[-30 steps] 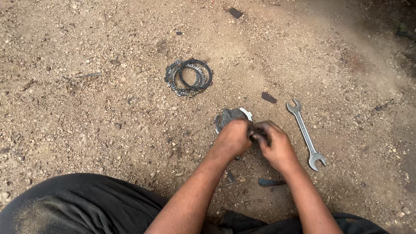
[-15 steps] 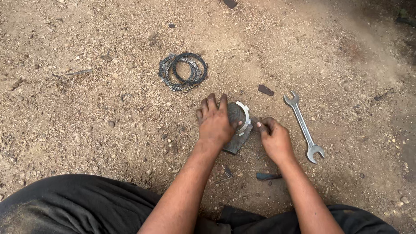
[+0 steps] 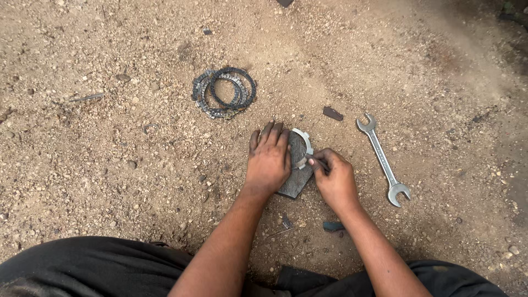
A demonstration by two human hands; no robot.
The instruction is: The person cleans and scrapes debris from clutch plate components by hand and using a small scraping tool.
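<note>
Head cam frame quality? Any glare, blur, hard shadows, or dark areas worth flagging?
Head view: soft, even daylight, no hard shadows; both the left hand and right hand look sharp, no motion blur. Mild shine on the wrench, not blown out. Upper right corner of the gravel ground falls into shade. The rings are in focus.

My left hand (image 3: 269,158) lies flat, palm down, fingers together and stretched away from me, its forearm running back toward my knee. My right hand (image 3: 334,179) sits just beside that left hand, knuckles up, fingers curled into a pinching grip, wrist bent slightly inward.
</note>
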